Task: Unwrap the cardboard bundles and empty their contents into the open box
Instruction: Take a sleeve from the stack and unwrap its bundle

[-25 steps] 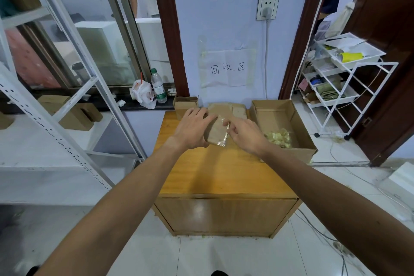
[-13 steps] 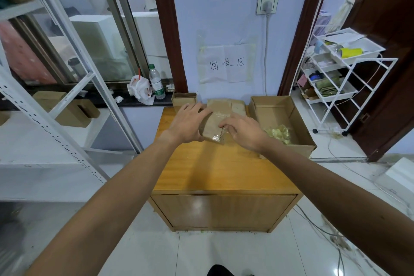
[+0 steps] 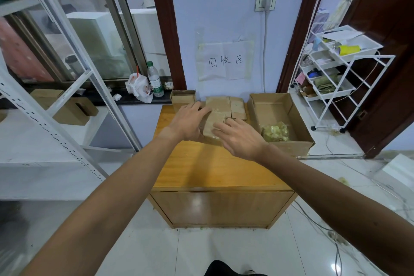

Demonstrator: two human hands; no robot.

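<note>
A brown cardboard bundle [image 3: 212, 124] wrapped in clear tape stands tilted on the wooden cabinet top [image 3: 215, 168]. My left hand [image 3: 188, 121] grips its left side. My right hand [image 3: 239, 135] lies over its right front, fingers on the wrapping. Behind it more cardboard bundles [image 3: 226, 106] lie flat against the wall. To the right is the open cardboard box [image 3: 289, 105], with a heap of pale yellow-green pieces [image 3: 275, 132] in its near end.
A small open carton [image 3: 182, 97] stands at the cabinet's back left corner. A metal shelf frame [image 3: 56, 96] rises on the left, and a white wire cart [image 3: 336, 78] stands to the right by the door. A water bottle [image 3: 155, 80] and plastic bag rest on the sill. Cables trail on the floor at right.
My right hand let the loose strip of tape go and slid down onto the bundle's front. The bundle has tipped up more between both hands.
</note>
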